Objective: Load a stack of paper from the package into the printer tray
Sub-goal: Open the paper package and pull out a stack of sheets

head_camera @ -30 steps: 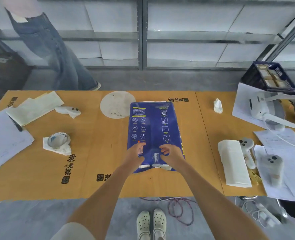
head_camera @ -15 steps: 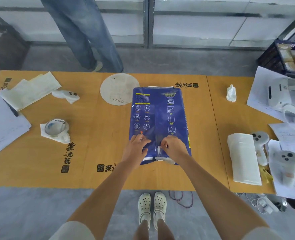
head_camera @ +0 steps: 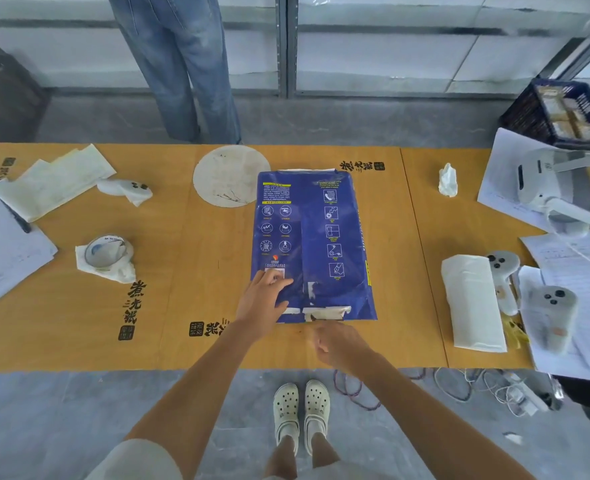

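A blue paper package [head_camera: 316,237] lies flat on the orange table [head_camera: 189,271], long side running away from me, with torn white tape along its near end. My left hand [head_camera: 264,299] rests flat on the package's near left corner, fingers spread. My right hand [head_camera: 338,341] hovers just off the near edge of the package, fingers loosely curled and blurred, holding nothing. No printer or tray is in view.
A round white disc [head_camera: 231,174] lies beyond the package. Loose papers [head_camera: 6,244] and a cup on tissue [head_camera: 108,252] are at left. At right are a folded white cloth [head_camera: 472,303], two controllers [head_camera: 550,313], a headset [head_camera: 550,185] and a dark crate [head_camera: 563,112]. A person's legs [head_camera: 182,64] stand behind the table.
My right hand has come off the package's near end and pulled back toward me. My left hand stays pressed on the package. The camera has tilted down.
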